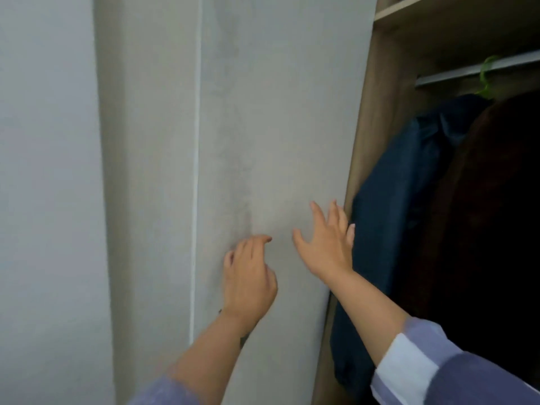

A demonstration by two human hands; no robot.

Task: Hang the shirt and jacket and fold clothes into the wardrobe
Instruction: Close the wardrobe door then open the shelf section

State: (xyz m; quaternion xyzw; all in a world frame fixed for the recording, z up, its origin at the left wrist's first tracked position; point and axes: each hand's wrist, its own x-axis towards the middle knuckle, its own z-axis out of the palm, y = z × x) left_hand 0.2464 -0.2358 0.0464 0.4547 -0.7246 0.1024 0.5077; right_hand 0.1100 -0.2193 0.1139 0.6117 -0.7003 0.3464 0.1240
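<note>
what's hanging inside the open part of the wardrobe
A blue garment and a darker one hang from the rail; one green hanger shows. The door hides the rest.

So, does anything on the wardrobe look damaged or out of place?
The grey sliding door has a darker smudged patch just above the left hand; it may be dirt or only shadow. The blue jacket hangs straight from the rail.

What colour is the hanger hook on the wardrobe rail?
Bright green: the hanger hook loops over the rail, seen in the head view.
</note>
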